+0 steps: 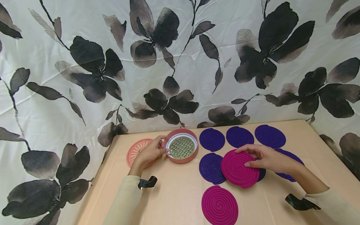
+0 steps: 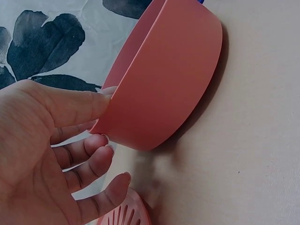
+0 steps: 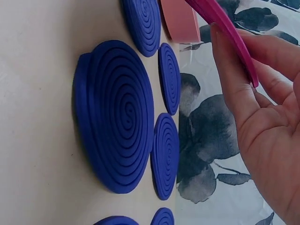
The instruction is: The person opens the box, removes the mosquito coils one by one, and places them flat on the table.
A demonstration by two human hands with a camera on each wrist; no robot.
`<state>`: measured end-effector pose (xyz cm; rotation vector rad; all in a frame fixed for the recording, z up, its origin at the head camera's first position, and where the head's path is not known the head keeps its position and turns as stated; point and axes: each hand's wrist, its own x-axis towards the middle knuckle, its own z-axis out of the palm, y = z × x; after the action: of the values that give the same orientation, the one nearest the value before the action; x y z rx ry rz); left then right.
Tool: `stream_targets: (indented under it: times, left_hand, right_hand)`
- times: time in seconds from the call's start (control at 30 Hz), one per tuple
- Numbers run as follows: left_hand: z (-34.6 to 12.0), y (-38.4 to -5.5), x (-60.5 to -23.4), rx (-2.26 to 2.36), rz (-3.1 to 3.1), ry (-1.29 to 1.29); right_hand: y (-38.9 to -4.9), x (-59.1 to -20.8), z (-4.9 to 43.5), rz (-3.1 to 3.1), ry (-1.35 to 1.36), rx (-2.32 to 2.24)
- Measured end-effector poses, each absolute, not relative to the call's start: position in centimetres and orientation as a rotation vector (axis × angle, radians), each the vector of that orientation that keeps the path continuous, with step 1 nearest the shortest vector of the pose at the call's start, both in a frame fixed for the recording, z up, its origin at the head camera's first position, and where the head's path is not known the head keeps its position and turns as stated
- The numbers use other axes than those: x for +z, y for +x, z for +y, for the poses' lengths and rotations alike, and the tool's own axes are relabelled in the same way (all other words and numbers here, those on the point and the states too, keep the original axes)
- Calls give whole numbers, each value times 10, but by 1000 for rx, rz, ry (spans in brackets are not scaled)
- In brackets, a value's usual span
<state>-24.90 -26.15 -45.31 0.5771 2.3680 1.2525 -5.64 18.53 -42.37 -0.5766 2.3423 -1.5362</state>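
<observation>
My left hand (image 1: 151, 150) pinches the rim of a round coral bowl (image 1: 193, 153). Set inside the bowl is a metal grater plate (image 1: 183, 147) with a white ring. In the left wrist view, the thumb is at the rim of the bowl (image 2: 173, 70), with the other fingers loosely bent. A coral slotted lid (image 1: 135, 153) lies beside this hand. My right hand (image 1: 267, 157) grips a magenta spiral coaster (image 1: 236, 168), thumb on its top face, above a blue spiral coaster (image 3: 122, 117). Seen edge-on in the right wrist view, the magenta coaster (image 3: 229, 35) is off the table.
Several blue spiral coasters (image 1: 212, 139) lie in rows at the table's back right. Nearer the front lies another magenta coaster (image 1: 220, 204). Behind the beige table (image 1: 168, 193) hangs a white flowered cloth (image 1: 112, 31).
</observation>
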Motion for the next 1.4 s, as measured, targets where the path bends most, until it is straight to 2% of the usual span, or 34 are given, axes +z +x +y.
stream_targets:
  times: [0.23,0.6,1.03,1.4]
  left_hand:
    - [-262,-250,-454,1250,2366,578]
    - [-261,-251,-453,1247,2373,568]
    - [-261,-253,-453,1251,2369,586]
    - [-261,-253,-454,1253,2358,565]
  right_hand:
    - [-53,-428,191,2383,-616,-1520]
    - [-45,-426,197,2480,-456,-1446]
    - [-42,-430,206,2422,-544,-1407]
    - [-39,-431,207,2341,-515,-1392]
